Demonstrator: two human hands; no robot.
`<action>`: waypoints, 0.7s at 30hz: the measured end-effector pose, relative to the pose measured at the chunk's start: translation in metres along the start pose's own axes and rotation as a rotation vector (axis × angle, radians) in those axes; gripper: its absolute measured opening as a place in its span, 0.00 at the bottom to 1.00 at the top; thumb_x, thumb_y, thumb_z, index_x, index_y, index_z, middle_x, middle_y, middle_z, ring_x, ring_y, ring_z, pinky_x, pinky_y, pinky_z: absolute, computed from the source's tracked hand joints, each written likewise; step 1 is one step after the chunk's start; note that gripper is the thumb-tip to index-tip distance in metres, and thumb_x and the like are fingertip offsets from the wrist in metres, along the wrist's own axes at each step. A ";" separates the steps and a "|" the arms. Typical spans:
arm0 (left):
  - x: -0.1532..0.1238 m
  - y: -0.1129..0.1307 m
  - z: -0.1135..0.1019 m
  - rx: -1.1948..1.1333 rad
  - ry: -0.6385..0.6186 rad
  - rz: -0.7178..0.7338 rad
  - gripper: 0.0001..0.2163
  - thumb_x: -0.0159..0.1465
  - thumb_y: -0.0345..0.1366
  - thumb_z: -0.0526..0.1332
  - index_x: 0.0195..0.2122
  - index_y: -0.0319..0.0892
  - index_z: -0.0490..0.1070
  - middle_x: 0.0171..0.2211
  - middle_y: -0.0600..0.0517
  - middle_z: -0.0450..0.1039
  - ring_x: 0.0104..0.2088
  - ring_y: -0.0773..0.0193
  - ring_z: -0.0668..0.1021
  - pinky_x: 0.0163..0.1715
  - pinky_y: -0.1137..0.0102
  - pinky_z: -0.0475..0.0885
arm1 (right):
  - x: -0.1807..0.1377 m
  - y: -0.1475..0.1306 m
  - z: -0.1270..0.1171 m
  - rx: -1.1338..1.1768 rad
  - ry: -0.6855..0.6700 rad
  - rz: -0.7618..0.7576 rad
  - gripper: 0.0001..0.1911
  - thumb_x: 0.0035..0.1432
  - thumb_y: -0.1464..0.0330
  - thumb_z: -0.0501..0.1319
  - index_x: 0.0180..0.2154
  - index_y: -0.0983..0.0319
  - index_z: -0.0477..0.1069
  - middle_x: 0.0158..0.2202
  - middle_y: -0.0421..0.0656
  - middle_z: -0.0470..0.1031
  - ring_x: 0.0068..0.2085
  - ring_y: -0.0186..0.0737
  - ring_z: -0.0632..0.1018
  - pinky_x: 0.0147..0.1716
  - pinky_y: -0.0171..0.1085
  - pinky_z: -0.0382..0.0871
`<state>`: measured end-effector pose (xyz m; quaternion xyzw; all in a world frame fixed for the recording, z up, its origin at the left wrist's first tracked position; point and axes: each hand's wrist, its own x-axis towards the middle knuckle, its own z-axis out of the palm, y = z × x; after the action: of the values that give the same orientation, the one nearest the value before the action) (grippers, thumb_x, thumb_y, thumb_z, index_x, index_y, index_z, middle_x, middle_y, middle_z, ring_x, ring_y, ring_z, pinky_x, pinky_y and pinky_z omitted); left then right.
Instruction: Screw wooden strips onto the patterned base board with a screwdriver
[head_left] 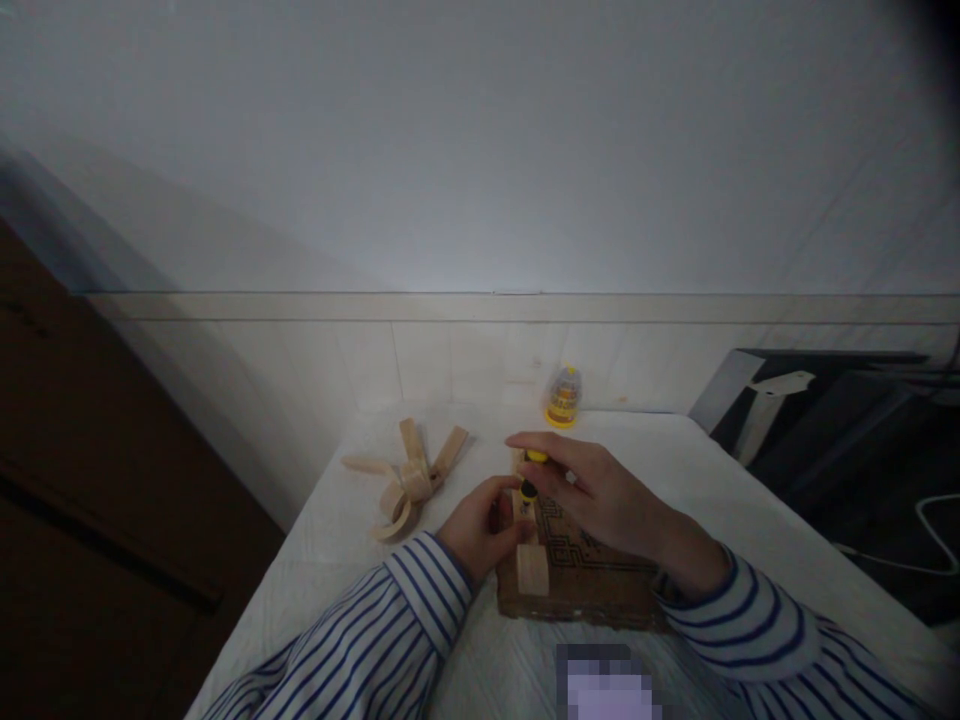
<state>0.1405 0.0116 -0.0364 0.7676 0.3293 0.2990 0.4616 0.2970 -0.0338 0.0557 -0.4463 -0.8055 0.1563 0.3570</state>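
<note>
My right hand [592, 490] is closed round a small yellow-and-black screwdriver [531, 472], held upright with its tip down on a pale wooden piece [531, 562]. That piece stands on a brown patterned board [592, 585] on the white table [690, 470]. My left hand [480, 528] is closed on the wooden piece from the left side, fingers curled against it. Both sleeves are white with blue stripes.
A pale wooden assembly with several curved blades [409, 478] lies left of my hands. A small yellow-based stand under a clear cover [563, 396] sits at the table's far edge by the wall. Dark furniture [847, 450] stands to the right; a blurred patch [607, 685] lies near me.
</note>
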 end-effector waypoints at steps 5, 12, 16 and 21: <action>-0.001 0.004 -0.002 -0.026 -0.024 -0.028 0.18 0.52 0.33 0.61 0.45 0.38 0.62 0.22 0.60 0.55 0.21 0.72 0.59 0.21 0.75 0.55 | -0.004 -0.005 -0.010 -0.006 -0.135 -0.005 0.20 0.62 0.65 0.48 0.56 0.57 0.58 0.54 0.46 0.66 0.53 0.42 0.67 0.52 0.47 0.60; -0.002 0.005 -0.002 -0.027 -0.021 -0.029 0.19 0.53 0.33 0.61 0.46 0.39 0.63 0.22 0.60 0.54 0.22 0.72 0.59 0.21 0.76 0.54 | -0.004 -0.001 -0.011 -0.054 -0.080 0.024 0.17 0.61 0.68 0.50 0.52 0.59 0.62 0.50 0.46 0.70 0.48 0.42 0.71 0.47 0.45 0.64; -0.001 0.001 -0.001 -0.028 -0.018 -0.012 0.19 0.53 0.33 0.61 0.47 0.38 0.63 0.22 0.60 0.54 0.22 0.71 0.59 0.21 0.76 0.54 | 0.000 -0.002 -0.007 -0.061 -0.049 0.034 0.13 0.61 0.67 0.51 0.47 0.60 0.63 0.39 0.45 0.73 0.38 0.40 0.74 0.37 0.39 0.67; -0.001 -0.002 0.000 -0.047 -0.024 -0.017 0.21 0.53 0.35 0.61 0.48 0.38 0.62 0.24 0.59 0.55 0.23 0.72 0.61 0.22 0.75 0.56 | 0.000 -0.001 -0.003 -0.073 -0.006 0.094 0.09 0.60 0.66 0.52 0.43 0.60 0.62 0.32 0.42 0.72 0.31 0.37 0.74 0.29 0.35 0.65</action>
<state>0.1398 0.0116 -0.0390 0.7573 0.3231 0.2935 0.4858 0.2986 -0.0342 0.0587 -0.4960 -0.7898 0.1450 0.3304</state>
